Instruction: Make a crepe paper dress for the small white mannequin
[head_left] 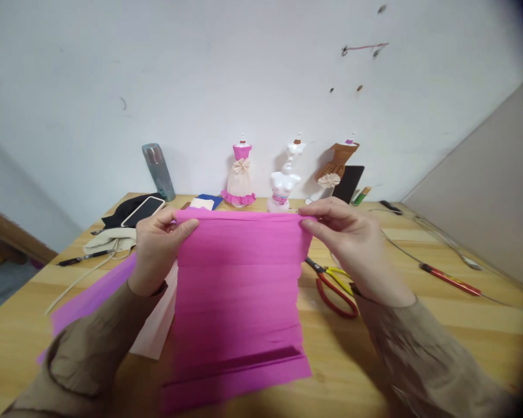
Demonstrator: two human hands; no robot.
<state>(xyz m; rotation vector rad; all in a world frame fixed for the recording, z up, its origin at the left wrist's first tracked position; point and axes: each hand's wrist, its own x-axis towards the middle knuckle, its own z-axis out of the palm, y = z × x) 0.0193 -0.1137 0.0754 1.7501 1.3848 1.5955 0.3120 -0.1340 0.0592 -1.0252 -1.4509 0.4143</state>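
Note:
A sheet of bright pink crepe paper (pixel 239 290) hangs between my hands, with crosswise creases and a fold near its lower edge. My left hand (pixel 161 241) pinches its top left corner between thumb and fingers. At the top right corner, my right hand (pixel 344 232) grips the paper the same way. The top edge is stretched fairly straight. Red and yellow handled scissors (pixel 335 290) lie on the table just beyond the paper's right side, their blades partly hidden. Purple paper (pixel 93 293) and a pale pink sheet (pixel 154 331) lie under my left forearm.
Against the wall stand a pink-dressed mannequin (pixel 241 174), a bare white mannequin (pixel 283 188), a brown-dressed one (pixel 340 159) and a bottle (pixel 158 171). A phone (pixel 143 211) rests on dark cloth at left. A red tool (pixel 451 280) with a cord lies at right.

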